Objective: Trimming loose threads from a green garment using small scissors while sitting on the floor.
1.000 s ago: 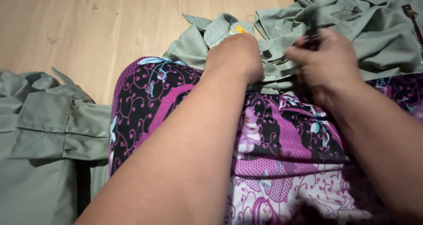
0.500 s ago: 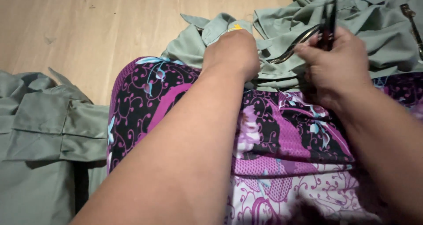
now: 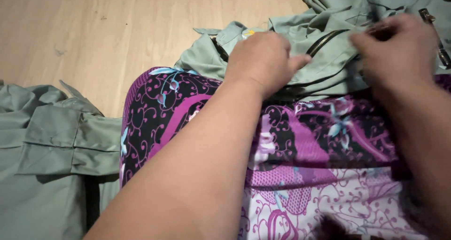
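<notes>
A sage green garment (image 3: 338,61) lies bunched on the far side of my lap, which is covered by purple patterned cloth (image 3: 310,150). My left hand (image 3: 263,61) presses down on the green cloth with curled fingers, thumb pointing to a dark zipper (image 3: 324,41) that runs across it. My right hand (image 3: 399,52) is blurred, at the zipper's right end with its fingers bunched together. A small dark tool (image 3: 380,31) shows between the fingertips; what kind it is I cannot tell.
A second piece of sage green clothing (image 3: 47,141) lies folded at the left. A metal zipper pull (image 3: 427,16) sits on the green cloth at the far right. Light wooden floor (image 3: 117,33) spreads beyond my knee.
My right hand, which had lifted a thin dark tool above the cloth, has come down and shifted right to the zipper's end. My left hand stays pressed on the garment.
</notes>
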